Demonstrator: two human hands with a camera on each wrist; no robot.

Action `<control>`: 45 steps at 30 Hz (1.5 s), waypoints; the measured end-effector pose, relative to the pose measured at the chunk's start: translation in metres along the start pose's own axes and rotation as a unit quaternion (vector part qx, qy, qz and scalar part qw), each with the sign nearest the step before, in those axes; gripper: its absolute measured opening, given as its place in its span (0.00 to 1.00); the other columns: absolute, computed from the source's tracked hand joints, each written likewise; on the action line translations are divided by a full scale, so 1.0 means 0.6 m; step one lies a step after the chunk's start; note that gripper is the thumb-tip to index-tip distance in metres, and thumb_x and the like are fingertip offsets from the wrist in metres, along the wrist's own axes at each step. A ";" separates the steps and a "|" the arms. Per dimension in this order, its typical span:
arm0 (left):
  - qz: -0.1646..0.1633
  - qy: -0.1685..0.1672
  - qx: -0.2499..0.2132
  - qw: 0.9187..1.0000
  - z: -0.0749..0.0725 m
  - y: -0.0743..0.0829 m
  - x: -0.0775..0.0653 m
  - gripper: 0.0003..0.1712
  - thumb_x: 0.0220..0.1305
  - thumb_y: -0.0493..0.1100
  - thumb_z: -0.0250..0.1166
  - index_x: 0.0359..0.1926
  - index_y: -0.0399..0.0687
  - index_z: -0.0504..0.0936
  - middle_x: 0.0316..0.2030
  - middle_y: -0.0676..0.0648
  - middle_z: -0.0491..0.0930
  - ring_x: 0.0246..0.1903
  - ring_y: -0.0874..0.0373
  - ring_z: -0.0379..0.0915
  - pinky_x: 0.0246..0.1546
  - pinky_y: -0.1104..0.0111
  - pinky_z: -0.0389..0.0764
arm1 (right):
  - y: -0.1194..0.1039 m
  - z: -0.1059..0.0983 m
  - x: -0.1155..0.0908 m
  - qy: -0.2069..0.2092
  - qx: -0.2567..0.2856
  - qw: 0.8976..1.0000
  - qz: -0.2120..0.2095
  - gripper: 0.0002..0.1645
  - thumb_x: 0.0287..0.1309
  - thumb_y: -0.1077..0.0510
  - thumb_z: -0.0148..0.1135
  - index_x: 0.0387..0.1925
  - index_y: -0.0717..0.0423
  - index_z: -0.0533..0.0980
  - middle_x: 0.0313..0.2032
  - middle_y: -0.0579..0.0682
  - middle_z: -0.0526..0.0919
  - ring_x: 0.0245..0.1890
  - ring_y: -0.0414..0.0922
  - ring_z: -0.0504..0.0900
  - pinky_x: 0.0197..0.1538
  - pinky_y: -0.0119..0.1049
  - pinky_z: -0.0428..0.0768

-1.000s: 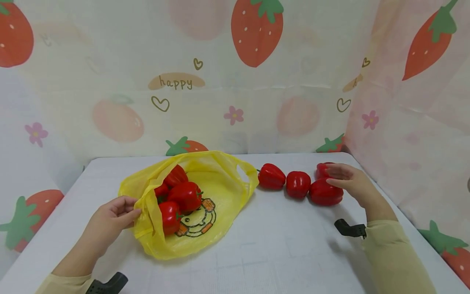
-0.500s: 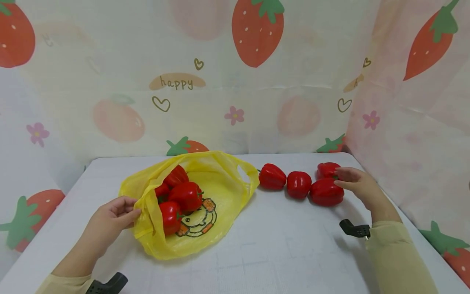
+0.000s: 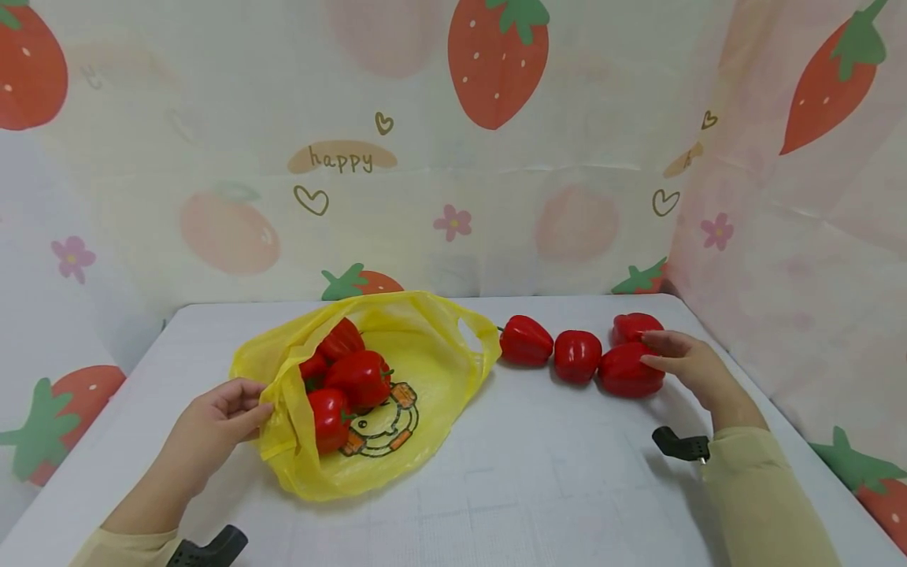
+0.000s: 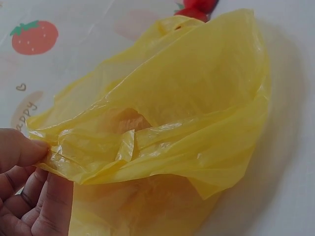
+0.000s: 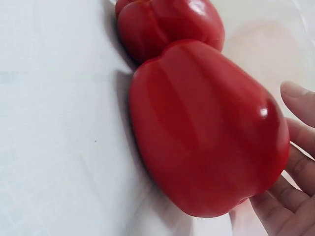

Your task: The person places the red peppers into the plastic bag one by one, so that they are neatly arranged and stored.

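Note:
A yellow plastic bag [image 3: 425,425] lies with its mouth spread on the white table, several red bell peppers [image 3: 359,376] inside it. My left hand [image 3: 216,417] pinches the left edge of the bag between thumb and fingers, as the left wrist view also shows. On the right, my right hand [image 3: 697,370] is at the right end of the front red bell pepper [image 3: 629,372], its fingers loosely bent and spread. In the right wrist view this pepper [image 5: 206,128] fills the middle, with thumb and fingers beside its near end, not closed round it.
Behind the front pepper sits another red bell pepper [image 3: 634,324]. Two more, a middle pepper [image 3: 577,356] and a left pepper [image 3: 525,340], line up toward the bag's handle [image 3: 482,335]. A printed cloth [image 3: 453,157] hangs behind and beside the table [image 3: 524,472].
My right hand first drew back slightly to the right, uncovering the rear pepper, then lowered toward the front pepper's right end. The left hand and the bag have stayed in place.

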State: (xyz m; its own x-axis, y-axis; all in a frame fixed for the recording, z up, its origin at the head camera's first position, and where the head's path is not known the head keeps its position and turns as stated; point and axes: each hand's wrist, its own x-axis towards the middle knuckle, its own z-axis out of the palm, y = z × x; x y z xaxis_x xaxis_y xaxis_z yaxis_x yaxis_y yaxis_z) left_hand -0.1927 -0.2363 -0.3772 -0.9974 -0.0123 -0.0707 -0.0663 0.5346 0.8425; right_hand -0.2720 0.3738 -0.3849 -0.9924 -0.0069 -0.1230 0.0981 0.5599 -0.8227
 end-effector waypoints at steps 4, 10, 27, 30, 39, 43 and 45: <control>0.001 0.000 0.000 1.000 0.000 -0.001 0.000 0.26 0.60 0.52 0.61 0.52 0.39 0.71 0.43 0.43 0.76 0.37 0.59 0.74 0.36 0.72 0.80 | 0.002 0.001 0.000 0.000 0.000 1.000 0.005 0.42 0.55 0.44 0.60 0.66 0.54 0.57 0.64 0.63 0.56 0.63 0.62 0.53 0.60 0.58 0.62; -0.002 0.001 0.000 1.000 0.001 0.000 0.000 0.25 0.60 0.52 0.61 0.52 0.39 0.71 0.42 0.43 0.76 0.37 0.59 0.74 0.36 0.72 0.80 | 0.003 0.003 -0.001 -0.001 0.002 1.000 0.000 0.41 0.56 0.45 0.60 0.66 0.55 0.57 0.63 0.64 0.59 0.62 0.62 0.55 0.60 0.58 0.61; 0.002 0.001 -0.001 1.000 -0.001 -0.002 0.000 0.26 0.60 0.52 0.61 0.52 0.39 0.71 0.43 0.42 0.76 0.37 0.60 0.74 0.37 0.72 0.80 | -0.003 0.001 -0.018 -0.037 -0.054 0.997 0.034 0.50 0.48 0.41 0.65 0.67 0.54 0.55 0.64 0.66 0.54 0.62 0.66 0.52 0.52 0.57 0.71; 0.004 0.000 -0.003 1.000 -0.002 -0.002 -0.001 0.26 0.60 0.52 0.61 0.52 0.39 0.71 0.43 0.42 0.76 0.36 0.60 0.74 0.37 0.72 0.80 | -0.004 0.001 -0.022 -0.041 -0.064 0.996 0.037 0.51 0.46 0.41 0.66 0.67 0.55 0.54 0.63 0.67 0.55 0.61 0.66 0.53 0.51 0.56 0.73; 0.003 -0.001 -0.003 1.000 -0.001 0.000 -0.002 0.26 0.60 0.52 0.61 0.52 0.39 0.70 0.43 0.42 0.76 0.37 0.59 0.74 0.37 0.72 0.80 | -0.006 0.002 -0.031 -0.050 -0.096 0.994 0.031 0.51 0.47 0.43 0.66 0.67 0.58 0.54 0.61 0.68 0.59 0.58 0.65 0.59 0.48 0.53 0.76; 0.001 0.000 -0.002 1.000 -0.001 0.000 -0.002 0.26 0.60 0.52 0.60 0.52 0.39 0.70 0.43 0.42 0.75 0.37 0.59 0.73 0.37 0.72 0.80 | -0.005 0.002 -0.033 -0.051 -0.112 0.992 0.025 0.52 0.46 0.43 0.67 0.67 0.59 0.53 0.61 0.69 0.58 0.59 0.66 0.58 0.48 0.56 0.75; 0.000 0.001 -0.002 1.000 -0.002 0.000 -0.002 0.26 0.61 0.52 0.60 0.52 0.39 0.70 0.43 0.42 0.75 0.37 0.59 0.73 0.37 0.72 0.80 | -0.003 0.002 -0.032 -0.052 -0.122 0.991 0.024 0.53 0.45 0.42 0.67 0.67 0.59 0.52 0.61 0.69 0.58 0.59 0.67 0.56 0.48 0.57 0.74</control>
State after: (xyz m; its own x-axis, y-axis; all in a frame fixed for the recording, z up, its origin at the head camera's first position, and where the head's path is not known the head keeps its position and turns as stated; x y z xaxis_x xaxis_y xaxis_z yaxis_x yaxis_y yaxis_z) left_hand -0.1912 -0.2371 -0.3766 -0.9974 -0.0135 -0.0707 -0.0671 0.5317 0.8443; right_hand -0.2529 0.3719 -0.3817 -0.9729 -0.0537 -0.2248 0.1109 0.7448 -0.6581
